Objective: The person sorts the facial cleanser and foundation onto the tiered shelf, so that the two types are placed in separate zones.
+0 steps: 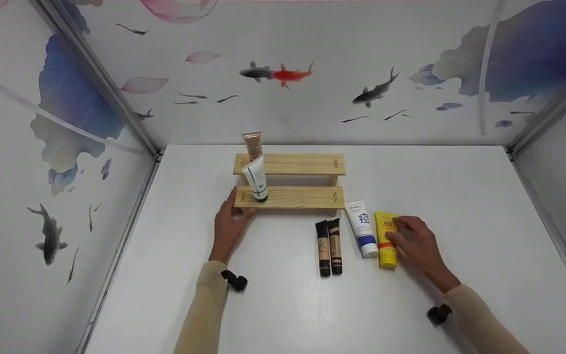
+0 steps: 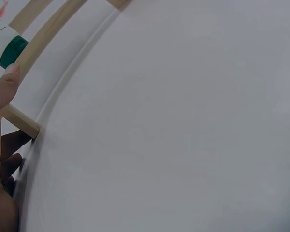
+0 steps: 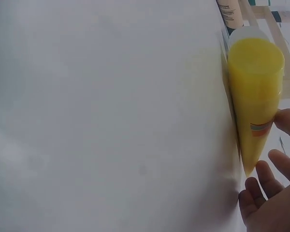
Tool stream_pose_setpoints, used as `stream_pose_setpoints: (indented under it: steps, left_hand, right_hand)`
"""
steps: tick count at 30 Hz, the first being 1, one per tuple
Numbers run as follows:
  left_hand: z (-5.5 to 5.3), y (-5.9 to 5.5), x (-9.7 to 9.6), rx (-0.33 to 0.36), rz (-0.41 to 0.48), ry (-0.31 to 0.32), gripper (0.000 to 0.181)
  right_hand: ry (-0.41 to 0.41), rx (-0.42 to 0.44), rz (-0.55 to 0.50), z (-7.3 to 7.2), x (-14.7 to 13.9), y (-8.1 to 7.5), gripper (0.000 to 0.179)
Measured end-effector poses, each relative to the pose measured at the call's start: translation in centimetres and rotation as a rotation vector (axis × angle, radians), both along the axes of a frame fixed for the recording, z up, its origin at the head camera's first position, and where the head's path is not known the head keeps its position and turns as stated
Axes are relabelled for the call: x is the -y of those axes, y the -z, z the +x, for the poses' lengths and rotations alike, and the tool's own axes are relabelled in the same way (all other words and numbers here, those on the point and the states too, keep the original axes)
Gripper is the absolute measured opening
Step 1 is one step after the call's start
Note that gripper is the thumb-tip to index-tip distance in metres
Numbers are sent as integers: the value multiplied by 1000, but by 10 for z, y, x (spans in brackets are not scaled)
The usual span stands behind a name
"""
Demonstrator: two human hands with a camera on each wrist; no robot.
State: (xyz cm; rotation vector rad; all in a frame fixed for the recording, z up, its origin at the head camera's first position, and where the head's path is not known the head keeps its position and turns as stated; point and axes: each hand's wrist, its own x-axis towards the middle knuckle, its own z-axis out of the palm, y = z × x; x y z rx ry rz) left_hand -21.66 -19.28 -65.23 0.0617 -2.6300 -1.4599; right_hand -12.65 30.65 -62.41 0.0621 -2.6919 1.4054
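Sleeves (image 1: 199,314) of beige cloth enter from the near edge of a white table (image 1: 273,314), a small black wrist camera (image 1: 237,281) at each cuff. Two slim tan tubes (image 1: 323,246) with black caps lie side by side, caps toward the person. To their right lie a white-and-blue squeeze tube (image 1: 361,226) and, just beside it, a yellow squeeze tube (image 1: 386,246). The right hand (image 1: 419,246) touches the yellow tube, thumb on its face and other fingers near its flat end; whether it pinches the tube I cannot tell. The left hand (image 1: 229,228) grips the left end of a two-tier wooden rack (image 1: 297,197), thumb at the lower shelf's front edge. On that shelf a white tube (image 1: 255,176) stands on its dark green cap. Behind it, at the upper shelf, rises a brownish tube (image 1: 253,142), its base hidden. Painted fish mark the back wall (image 1: 312,118).
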Motion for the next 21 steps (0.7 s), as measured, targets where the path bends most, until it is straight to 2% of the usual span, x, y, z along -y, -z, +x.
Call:
stream_pose_setpoints:
  steps: [10,21]
  left_hand:
    - [2,0,-1,-15,15,4,97]
    - [2,-1,-1,-27,25,5,96]
  right_hand:
    - [19,30,9,4,1,3,58]
    - [11,55,0,2,1,5,57]
